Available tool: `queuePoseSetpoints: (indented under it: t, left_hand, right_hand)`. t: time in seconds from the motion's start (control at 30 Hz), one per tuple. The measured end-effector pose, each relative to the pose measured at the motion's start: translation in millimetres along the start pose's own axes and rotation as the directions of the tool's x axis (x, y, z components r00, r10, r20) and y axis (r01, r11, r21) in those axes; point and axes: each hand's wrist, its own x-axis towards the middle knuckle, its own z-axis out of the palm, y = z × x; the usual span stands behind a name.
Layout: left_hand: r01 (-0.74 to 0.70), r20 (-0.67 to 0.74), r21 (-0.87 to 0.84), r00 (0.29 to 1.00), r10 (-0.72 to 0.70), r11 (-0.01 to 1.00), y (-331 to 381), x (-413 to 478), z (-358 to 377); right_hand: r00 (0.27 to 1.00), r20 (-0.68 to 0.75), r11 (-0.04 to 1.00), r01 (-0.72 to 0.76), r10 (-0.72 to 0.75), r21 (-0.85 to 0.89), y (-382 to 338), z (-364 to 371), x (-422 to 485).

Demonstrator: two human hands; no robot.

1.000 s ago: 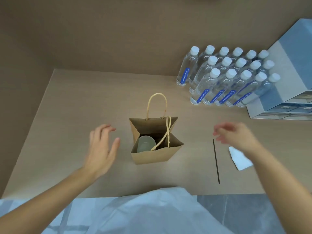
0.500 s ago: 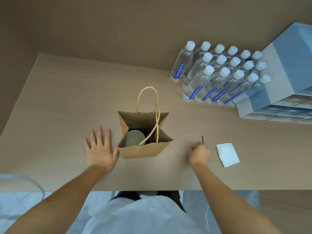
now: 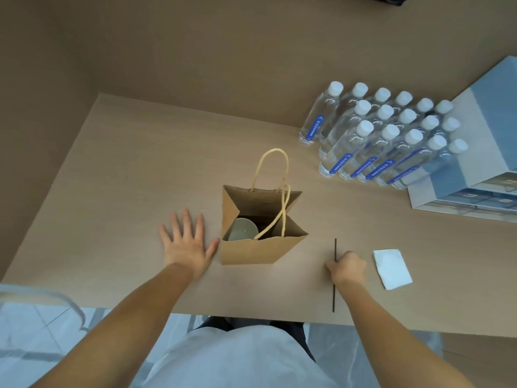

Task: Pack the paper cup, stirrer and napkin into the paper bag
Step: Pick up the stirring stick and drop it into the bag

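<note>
Table (image 3: 117, 169): right hand (image 3: 348, 268) pinches stirrer (image 3: 335, 249).

The brown paper bag (image 3: 261, 242) stands open in front of me, the paper cup (image 3: 242, 230) inside it. My left hand (image 3: 187, 246) lies flat on the table (image 3: 134, 175) just left of the bag, thumb near its corner. Right of the bag, my right hand (image 3: 347, 268) is closed around the thin dark stirrer (image 3: 334, 249); the white napkin (image 3: 392, 268) lies beyond that.

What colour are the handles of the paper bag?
Pale yellow, seen in the head view: handles of the brown paper bag.
</note>
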Motion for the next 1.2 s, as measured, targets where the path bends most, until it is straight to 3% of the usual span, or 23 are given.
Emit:
queuePoseSetpoints:
  t: [0.23,0.43,0.63,0.8,0.9,1.0,1.03,1.1,1.2]
  left_hand:
    - [0.076,0.332,0.135,0.936,-0.117,0.988,17.8,12.2,-39.5]
    - [0.186,0.415,0.157,0.879,-0.236,0.97,28.6,22.0,-35.3]
    - [0.229,0.4,0.17,0.873,-0.279,0.958,20.0,37.9,-12.2]
    - [-0.005,0.537,0.246,0.834,-0.131,0.969,3.9,41.9,-16.7]
    - [-0.118,0.523,0.203,0.852,-0.006,0.972,0.6,20.1,-43.4]
    - [-0.155,0.467,0.158,0.882,0.065,0.975,-3.1,7.5,-53.5]
    - [-0.161,0.46,0.149,0.885,0.076,0.976,-4.7,6.6,-53.7]
    - [-0.162,0.46,0.148,0.885,0.077,0.976,-5.8,6.6,-52.3]
    - [-0.191,0.457,0.142,0.883,0.107,0.971,-5.4,5.8,-52.3]
  right_hand:
    - [0.996,0.089,0.998,0.027,-0.022,-0.061,-17.5,-5.4,-5.5]
    - [0.986,0.153,0.997,0.076,-0.071,-0.025,-11.9,-8.0,-7.3]
    - [0.977,0.17,0.958,0.077,-0.128,0.277,-17.3,-17.7,-27.0]
    - [0.973,-0.116,0.756,0.228,-0.199,0.613,-56.2,-107.7,-58.7]
    - [0.875,-0.358,0.473,0.479,-0.327,0.74,-83.3,-180.5,-102.5]
    - [0.63,-0.531,0.115,0.699,-0.567,0.706,-111.2,-230.5,-162.8]
    - [0.55,-0.55,0.056,0.737,-0.629,0.673,-118.9,-235.4,-176.8]
    - [0.44,-0.561,0.053,0.816,-0.701,0.575,-134.1,-232.0,-190.0]
    - [0.399,-0.506,0.134,0.867,-0.765,0.481,-153.9,-205.3,-182.3]
